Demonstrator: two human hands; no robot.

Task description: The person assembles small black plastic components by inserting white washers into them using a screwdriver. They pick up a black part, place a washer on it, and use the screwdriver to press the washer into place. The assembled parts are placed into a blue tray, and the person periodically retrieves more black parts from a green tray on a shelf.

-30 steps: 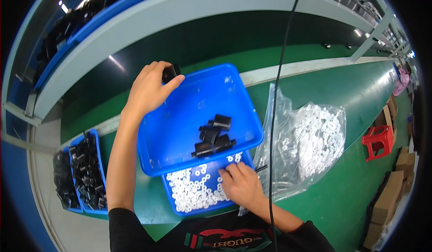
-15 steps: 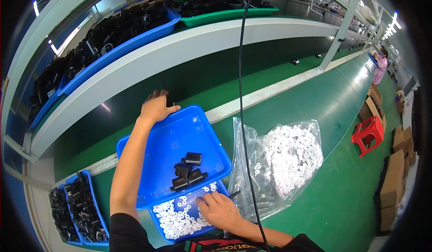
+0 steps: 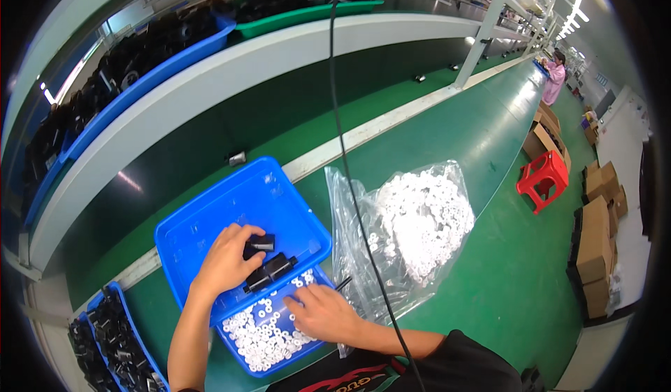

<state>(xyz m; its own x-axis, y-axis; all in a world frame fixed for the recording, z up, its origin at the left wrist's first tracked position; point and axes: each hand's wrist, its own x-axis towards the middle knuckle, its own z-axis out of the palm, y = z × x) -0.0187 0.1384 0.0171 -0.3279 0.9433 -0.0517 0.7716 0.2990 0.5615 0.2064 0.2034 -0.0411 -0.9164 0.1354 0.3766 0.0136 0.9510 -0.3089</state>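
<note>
I see the left hand (image 3: 227, 261) reaching into the upper blue tray (image 3: 210, 214), thumb and fingers curled part-way inward. Between its thumb and forefinger lies one short black cylindrical part (image 3: 263, 242); I cannot tell whether they press on it or only surround it. Just below those fingers, toward the near edge of the same tray, lie more black parts (image 3: 282, 265), at least two, side by side; the hand may hide others.

The right hand (image 3: 325, 314) is over the lower blue tray (image 3: 284, 318), which the upper one overlaps. Its fingers are bent, and I cannot tell whether they have hold of anything. White rings (image 3: 262, 343) lie to their left in that tray, too many for me to count. One thin black rod (image 3: 343, 283) shows just beyond the knuckles.

Around this I count one clear plastic bag (image 3: 412, 238) full of white rings on the green bench (image 3: 419, 144), two narrow blue bins (image 3: 134, 323) of black parts at the left, one hanging black cable (image 3: 337, 116) and one red stool (image 3: 544, 181).
</note>
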